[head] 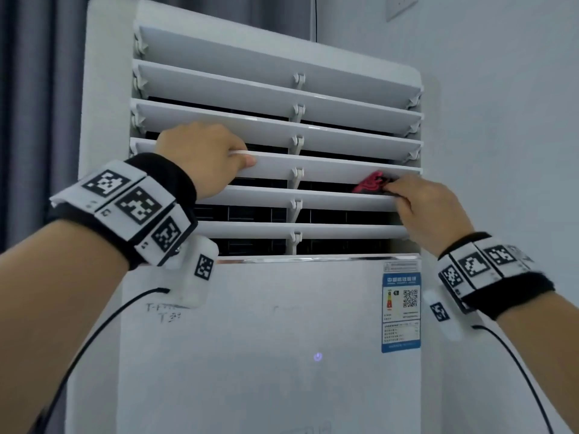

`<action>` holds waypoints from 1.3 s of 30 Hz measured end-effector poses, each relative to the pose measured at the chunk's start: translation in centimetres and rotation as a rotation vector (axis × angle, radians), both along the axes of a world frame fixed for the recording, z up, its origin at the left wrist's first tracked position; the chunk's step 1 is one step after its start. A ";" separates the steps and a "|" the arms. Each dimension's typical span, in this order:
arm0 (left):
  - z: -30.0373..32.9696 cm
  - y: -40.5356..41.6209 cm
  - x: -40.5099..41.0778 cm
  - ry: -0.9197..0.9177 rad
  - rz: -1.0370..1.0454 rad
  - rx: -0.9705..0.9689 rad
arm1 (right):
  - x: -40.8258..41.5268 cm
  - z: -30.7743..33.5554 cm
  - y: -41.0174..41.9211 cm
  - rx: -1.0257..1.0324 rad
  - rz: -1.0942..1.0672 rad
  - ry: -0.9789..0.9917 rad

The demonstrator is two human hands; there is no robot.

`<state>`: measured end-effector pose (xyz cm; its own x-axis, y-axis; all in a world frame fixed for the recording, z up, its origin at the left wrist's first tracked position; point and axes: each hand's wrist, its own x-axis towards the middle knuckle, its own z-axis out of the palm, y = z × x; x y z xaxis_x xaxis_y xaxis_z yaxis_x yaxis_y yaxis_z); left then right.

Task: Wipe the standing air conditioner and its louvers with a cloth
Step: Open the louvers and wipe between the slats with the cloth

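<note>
Left hand (203,158) up at the left end of the louvers (275,133), fingers curled over the front edge of the fourth slat (329,169) from the top, thumb pressed along its underside, so the slat edge is pinched between them. Right hand (429,211) at the right end, one slat lower; fingers bent and reaching into the gap beneath the fourth slat, gripping a bunched pink cloth (369,183). Cloth sits between the fourth slat and the fifth slat (313,198), touching the top of the fifth; a dark part of it shows beside the fingertips. Only the knuckles and the back of the right hand are plain; fingertips mostly hidden in the gap. The air conditioner (250,355) is a white standing unit filling the middle of the view, seven slats visible, tilted open with dark grille behind the lower ones. Below the slats a flat front panel with a blue-bordered label (401,311) at its upper right, a small lit power symbol (318,357) near the middle, and faint handwriting (164,312) at upper left. Both wrists carry black bands with square black-and-white markers: left wristband (134,208), right wristband (488,270); a thin black cable hangs from each. Grey curtain (34,104) to the left, pale wall (501,120) to the right with a wall socket (402,4) at the top edge.
</note>
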<state>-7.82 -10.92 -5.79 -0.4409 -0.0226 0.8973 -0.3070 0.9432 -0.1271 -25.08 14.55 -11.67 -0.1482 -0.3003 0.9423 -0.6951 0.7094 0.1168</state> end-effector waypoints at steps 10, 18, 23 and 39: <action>-0.2 -0.1 -0.3 0.040 -0.007 -0.020 | 3.8 0.0 -6.7 -0.074 0.304 0.135; -0.2 -0.1 -0.4 0.029 0.005 -0.021 | 0.0 -0.7 -2.1 -0.263 0.101 0.048; -0.1 -0.2 -0.2 0.042 0.008 -0.018 | 1.9 -0.3 -4.7 -0.180 0.191 0.113; 1.4 -0.2 2.2 -0.233 -0.130 0.087 | 5.7 -0.4 -5.4 -0.044 0.370 0.184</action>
